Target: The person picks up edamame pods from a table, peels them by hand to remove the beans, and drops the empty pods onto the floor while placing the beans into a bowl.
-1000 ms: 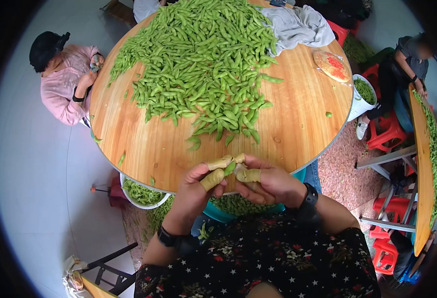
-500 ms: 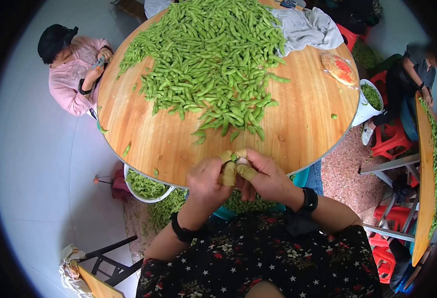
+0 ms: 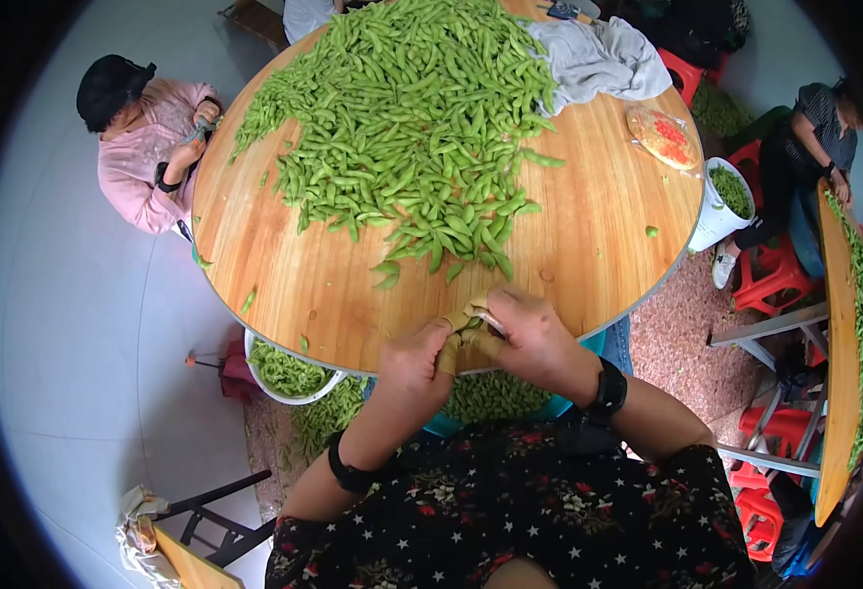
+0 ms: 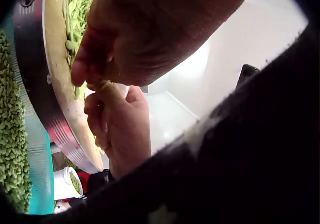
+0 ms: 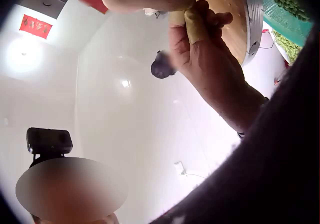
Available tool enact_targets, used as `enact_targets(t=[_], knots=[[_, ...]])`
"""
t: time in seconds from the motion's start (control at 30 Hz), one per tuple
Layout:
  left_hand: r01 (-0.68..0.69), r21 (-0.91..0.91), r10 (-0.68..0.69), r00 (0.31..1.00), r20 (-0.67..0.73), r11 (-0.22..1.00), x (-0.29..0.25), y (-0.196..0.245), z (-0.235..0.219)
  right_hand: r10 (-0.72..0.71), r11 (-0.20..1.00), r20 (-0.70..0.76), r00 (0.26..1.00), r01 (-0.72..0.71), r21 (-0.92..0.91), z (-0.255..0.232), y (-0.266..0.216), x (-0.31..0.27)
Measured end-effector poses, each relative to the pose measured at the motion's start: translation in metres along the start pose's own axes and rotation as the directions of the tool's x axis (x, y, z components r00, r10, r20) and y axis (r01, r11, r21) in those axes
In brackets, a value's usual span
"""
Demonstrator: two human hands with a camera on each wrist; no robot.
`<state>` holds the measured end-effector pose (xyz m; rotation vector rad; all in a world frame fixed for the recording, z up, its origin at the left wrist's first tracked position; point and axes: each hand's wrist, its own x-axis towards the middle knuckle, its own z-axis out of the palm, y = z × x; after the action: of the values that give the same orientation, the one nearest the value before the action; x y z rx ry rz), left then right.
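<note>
At the near edge of the round wooden table (image 3: 598,255), both hands meet fingertip to fingertip, with yellowish tape wrapped round several fingers and thumbs. My left hand (image 3: 417,363) pinches a green soybean pod (image 3: 471,323), mostly hidden between the fingers. The right hand (image 3: 541,339) grips the same pod from the other side, its knuckles turned upward. Seen from the right wrist, the left hand's (image 5: 215,71) taped thumb and finger press together. Just below the hands is a teal basin (image 4: 44,169) holding shelled green beans (image 4: 10,134).
A large heap of soybean pods (image 3: 402,118) covers the far part of the table. A grey cloth (image 3: 603,59) and a wrapped round flatbread (image 3: 662,137) lie at right. White buckets (image 3: 716,221) stand beside the table. One person in pink (image 3: 142,157) sits at left.
Both hands have turned over so their backs face up, and the pod between them is now more covered by the fingers. The head view has shifted slightly.
</note>
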<state>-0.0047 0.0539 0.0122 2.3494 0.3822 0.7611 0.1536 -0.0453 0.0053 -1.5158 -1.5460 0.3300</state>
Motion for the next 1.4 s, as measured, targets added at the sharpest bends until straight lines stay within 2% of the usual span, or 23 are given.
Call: enact_targets(t=[0.1,0.23,0.3,0.33,0.37,0.4,0.43,0.5,0.53,0.57,0.6,0.63,0.67,0.73,0.77,0.8,0.87,0.93,1.03,1.1,1.23,1.33,1.4], knots=[[0.066,-0.037,-0.066,0.998,0.018,0.997,-0.002,0.005,0.007,0.046,0.998,0.038,0.998,-0.045,-0.036,0.005,0.001,-0.003],[0.124,-0.074,-0.123,0.992,0.017,0.990,-0.001,0.007,0.005,0.009,1.000,0.054,0.998,-0.010,0.023,0.005,0.007,-0.002],[0.095,-0.018,-0.094,0.995,0.033,0.995,-0.004,0.006,-0.001,0.089,0.995,0.177,0.980,-0.095,0.027,-0.002,0.007,-0.001],[0.101,-0.015,-0.100,0.994,0.035,0.995,-0.010,0.006,-0.013,0.089,0.995,0.180,0.980,-0.097,0.033,-0.008,0.004,-0.003],[0.173,0.078,-0.186,0.962,0.200,0.982,-0.016,0.006,-0.034,0.097,0.994,0.273,0.957,-0.105,0.015,-0.017,0.000,-0.003],[0.233,0.181,-0.284,0.893,0.350,0.956,-0.024,0.003,-0.057,0.106,0.994,0.366,0.924,-0.113,-0.001,-0.025,-0.003,-0.004],[0.230,0.196,-0.297,0.835,0.463,0.953,-0.032,-0.004,-0.082,0.097,0.994,0.370,0.924,-0.106,0.004,-0.031,-0.003,-0.007],[0.245,0.325,-0.359,0.861,0.360,0.913,-0.035,-0.007,-0.103,0.094,0.980,0.652,0.753,-0.185,0.072,-0.039,-0.004,-0.016],[0.252,0.326,-0.366,0.860,0.357,0.911,-0.031,-0.009,-0.101,0.069,0.971,0.692,0.719,-0.208,0.120,-0.041,-0.006,-0.016],[0.237,0.371,-0.328,0.923,0.203,0.898,-0.020,-0.016,-0.093,0.065,0.971,0.696,0.715,-0.206,0.121,-0.040,-0.010,-0.013],[0.227,0.416,-0.269,0.962,0.046,0.881,-0.010,-0.023,-0.084,0.180,0.932,0.715,0.675,-0.350,0.096,-0.037,-0.015,-0.007],[0.186,0.444,-0.216,0.976,0.016,0.876,-0.002,-0.035,-0.072,0.290,0.873,0.728,0.621,-0.483,0.064,-0.035,-0.019,-0.002],[0.143,0.472,-0.157,0.988,-0.011,0.870,0.006,-0.049,-0.059,0.291,0.876,0.725,0.625,-0.478,0.061,-0.031,-0.018,0.000],[0.109,0.468,-0.114,0.993,-0.020,0.877,0.016,-0.073,-0.041,0.297,0.851,0.549,0.781,-0.477,0.219,-0.019,-0.010,-0.001],[0.079,0.465,-0.076,0.997,-0.025,0.882,0.019,-0.078,-0.035,0.299,0.852,0.546,0.783,-0.476,0.216,-0.018,-0.008,0.001],[0.129,0.440,-0.150,0.989,0.013,0.889,0.023,-0.070,-0.036,0.344,0.813,0.560,0.754,-0.537,0.224,-0.018,-0.006,0.004],[0.097,0.486,-0.119,0.993,0.014,0.869,0.022,-0.076,-0.030,0.389,0.765,0.577,0.718,-0.600,0.232,-0.014,-0.006,0.005],[0.066,0.536,-0.087,0.996,0.014,0.842,0.023,-0.071,-0.029,0.336,0.789,0.423,0.841,-0.497,0.361,-0.006,-0.007,0.008],[0.029,0.540,-0.055,0.998,0.032,0.841,0.017,-0.060,-0.027,0.313,0.848,0.311,0.897,-0.411,0.335,0.004,0.001,0.009],[0.026,0.390,0.005,0.997,-0.079,0.921,0.013,-0.066,-0.024,0.346,0.814,0.330,0.878,-0.456,0.360,0.004,0.000,0.010],[-0.034,0.350,0.045,0.999,-0.023,0.936,0.009,-0.070,-0.025,0.399,0.744,0.391,0.830,-0.542,0.391,0.002,0.002,0.008],[0.003,0.378,0.013,0.999,-0.040,0.926,0.012,-0.064,-0.023,0.385,0.753,0.390,0.836,-0.529,0.392,0.002,0.002,0.008],[0.100,0.469,-0.115,0.993,0.003,0.878,0.009,-0.059,-0.023,0.378,0.763,0.389,0.840,-0.521,0.383,0.002,0.003,0.008]])
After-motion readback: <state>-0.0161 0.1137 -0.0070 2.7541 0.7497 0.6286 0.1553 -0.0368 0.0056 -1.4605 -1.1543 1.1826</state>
